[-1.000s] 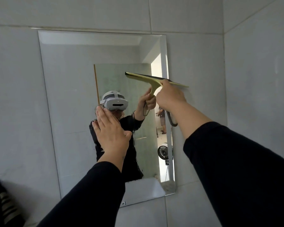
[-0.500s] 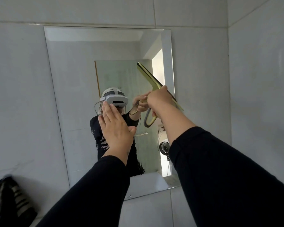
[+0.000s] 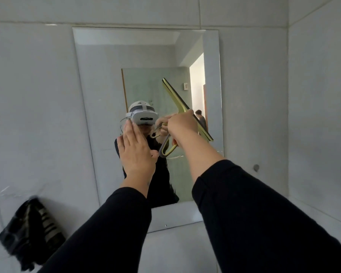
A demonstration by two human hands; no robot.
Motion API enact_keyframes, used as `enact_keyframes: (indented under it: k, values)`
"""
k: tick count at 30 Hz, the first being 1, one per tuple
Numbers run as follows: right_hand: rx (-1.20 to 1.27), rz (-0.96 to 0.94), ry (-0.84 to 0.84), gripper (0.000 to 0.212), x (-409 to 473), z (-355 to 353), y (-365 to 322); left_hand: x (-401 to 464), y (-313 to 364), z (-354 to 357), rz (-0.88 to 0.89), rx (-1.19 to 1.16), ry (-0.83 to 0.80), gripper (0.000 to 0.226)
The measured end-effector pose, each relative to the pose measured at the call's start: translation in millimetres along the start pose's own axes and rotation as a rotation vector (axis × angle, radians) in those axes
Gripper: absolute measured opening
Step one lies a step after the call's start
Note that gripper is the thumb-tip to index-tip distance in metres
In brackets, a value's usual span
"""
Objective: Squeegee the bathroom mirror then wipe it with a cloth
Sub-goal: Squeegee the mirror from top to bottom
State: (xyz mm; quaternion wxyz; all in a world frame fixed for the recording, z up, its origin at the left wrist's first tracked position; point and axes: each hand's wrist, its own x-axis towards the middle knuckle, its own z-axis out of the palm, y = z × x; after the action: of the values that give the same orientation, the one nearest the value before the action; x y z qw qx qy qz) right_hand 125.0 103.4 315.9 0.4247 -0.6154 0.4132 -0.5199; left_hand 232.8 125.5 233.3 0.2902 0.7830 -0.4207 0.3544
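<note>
A frameless rectangular mirror [image 3: 106, 79] hangs on the grey tiled wall. My right hand [image 3: 182, 125] grips the handle of a yellow-green squeegee [image 3: 174, 97]. Its blade slants steeply from upper left to lower right against the right half of the glass. My left hand [image 3: 136, 152] is raised flat with fingers together and thumb out, in front of the mirror's middle, holding nothing. A dark cloth with pale stripes [image 3: 28, 231] hangs on the wall at the lower left, below and left of the mirror.
The side wall [image 3: 321, 115] meets the mirror wall in a corner just right of the mirror. A small round grey fitting [image 3: 256, 167] sits on the tile right of the mirror. The glass reflects a person with a headset and an open doorway.
The squeegee blade has swung from nearly level to steeply slanted and come lower on the glass. My left hand stayed raised and flat. The view has tilted down slightly.
</note>
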Motion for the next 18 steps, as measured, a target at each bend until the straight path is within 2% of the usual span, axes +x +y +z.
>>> enact_keyframes:
  k: [6, 13, 18]
  values:
    - [0.04, 0.003, 0.03, 0.056, -15, 28, 4, -22, -57, 1, -0.162, 0.091, -0.05, 0.114]
    - [-0.138, -0.083, 0.022, 0.054, -28, 46, 15, -28, -88, 5, -0.156, 0.115, -0.128, 0.118]
    - [-0.206, -0.107, 0.027, 0.054, -33, 56, 17, -29, -90, 5, -0.149, 0.091, -0.109, 0.119]
